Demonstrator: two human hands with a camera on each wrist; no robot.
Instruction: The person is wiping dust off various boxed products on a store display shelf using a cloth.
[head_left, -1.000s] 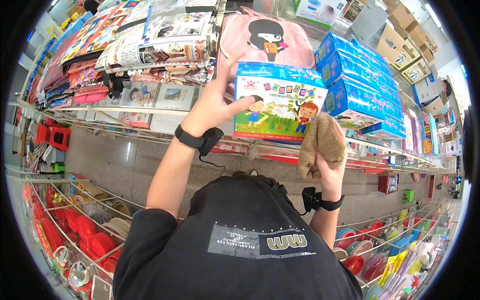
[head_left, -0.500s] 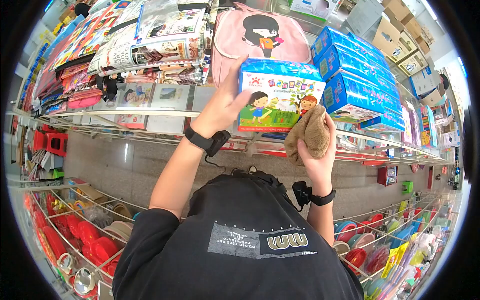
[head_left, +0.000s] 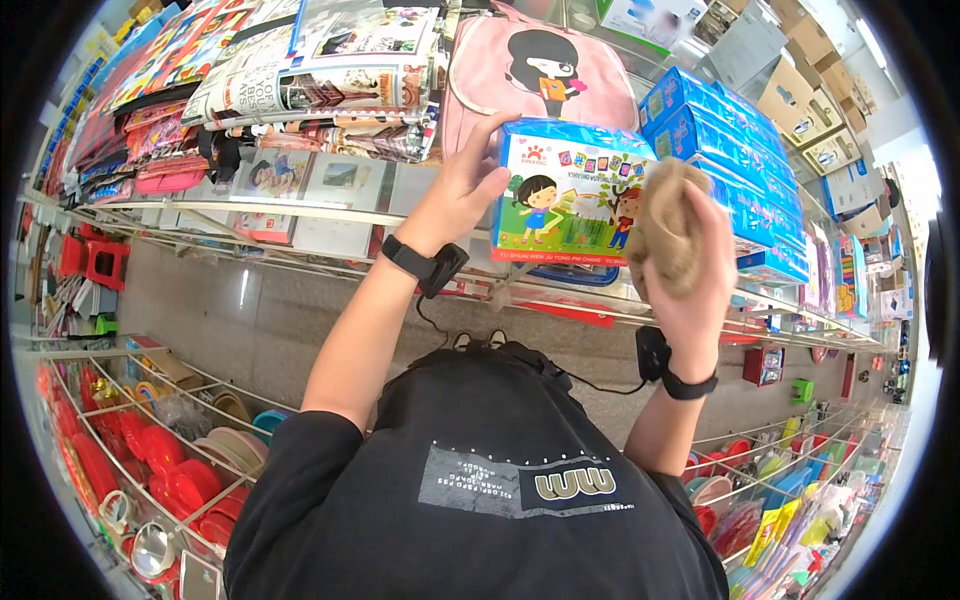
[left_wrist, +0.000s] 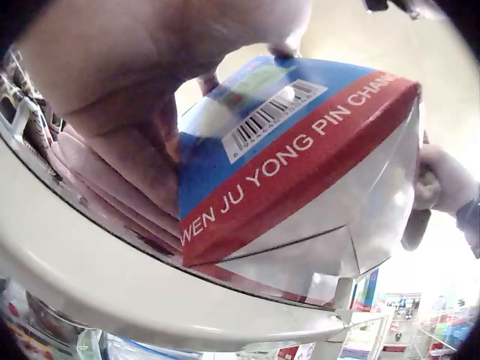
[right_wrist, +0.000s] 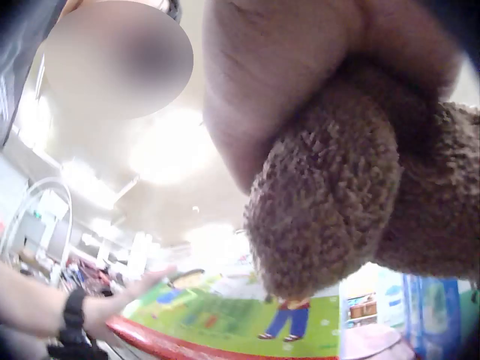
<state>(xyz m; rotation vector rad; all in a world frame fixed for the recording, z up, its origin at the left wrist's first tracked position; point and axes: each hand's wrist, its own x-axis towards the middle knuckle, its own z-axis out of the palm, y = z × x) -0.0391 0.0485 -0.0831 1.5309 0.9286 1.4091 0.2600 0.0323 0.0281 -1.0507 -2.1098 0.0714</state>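
Observation:
A colourful cardboard box, printed with two cartoon children and a red bottom strip, stands upright at the shelf's front edge. My left hand grips its left end, thumb at the front edge and fingers reaching behind. In the left wrist view the box's barcoded end shows beneath that hand. My right hand holds a bunched brown fleecy cloth against the right part of the box front, overlapping the printed boy. Close up in the right wrist view, the cloth bulges out below the palm.
Behind the box lies a pink bag with a cartoon girl. Stacked blue boxes stand close on the right, and wrapped printed goods lie on the left. A white shelf rail runs under the box. Behind me are racks of red plastic ware.
The cloth in my right hand has moved from the box's lower right corner up its right side. My left fingers, spread beside the box earlier, now wrap its left edge.

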